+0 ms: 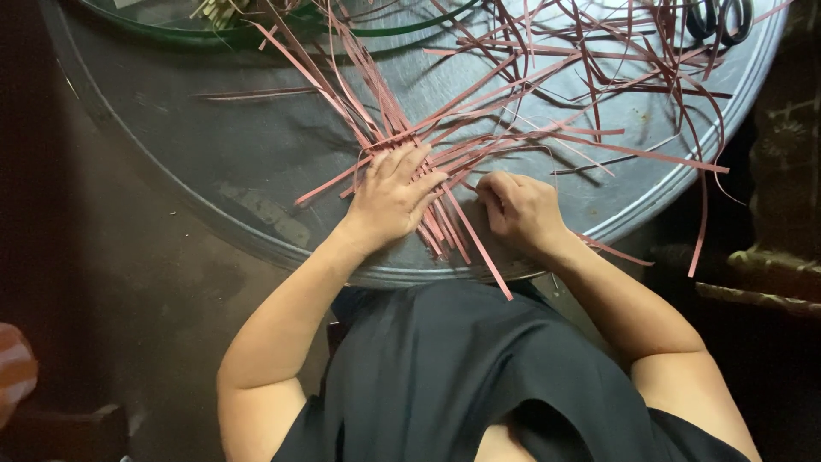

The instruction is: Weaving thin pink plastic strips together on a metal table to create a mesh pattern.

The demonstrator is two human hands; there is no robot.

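A: Far left first?

B: Dark floor, and a striped orange-and-white rounded object (pixel 13 368) cut off at the left edge, can't tell what it is. Then the round grey metal counter (pixel 256 154).

A: Hands?

B: Left hand (pixel 389 198) lies flat, fingers spread, palm down, pressing on the crossing point of the thin flat reddish-pink weaving strips (pixel 445 150). Nothing gripped, just pinned under the palm. Right hand (pixel 517 210) sits just beside it, near but not touching, fingers curled in on strip ends. Whether it actually pinches one, can't tell; the fingertips are hidden.

A: Where are the strips?

B: On the counter, near its front edge, fanning out from under the two hands. Long ends run up-left, up and right across the metal; a few short ends hang past the rim toward the person's dark grey garment (pixel 479 376).

A: Top of the view?

B: Green-rimmed round tray (pixel 402 30) at the top, partly under the strips, pale sticks in it at upper left. Black-handled scissors (pixel 718 19) at the top right, on the counter, well apart from both hands.
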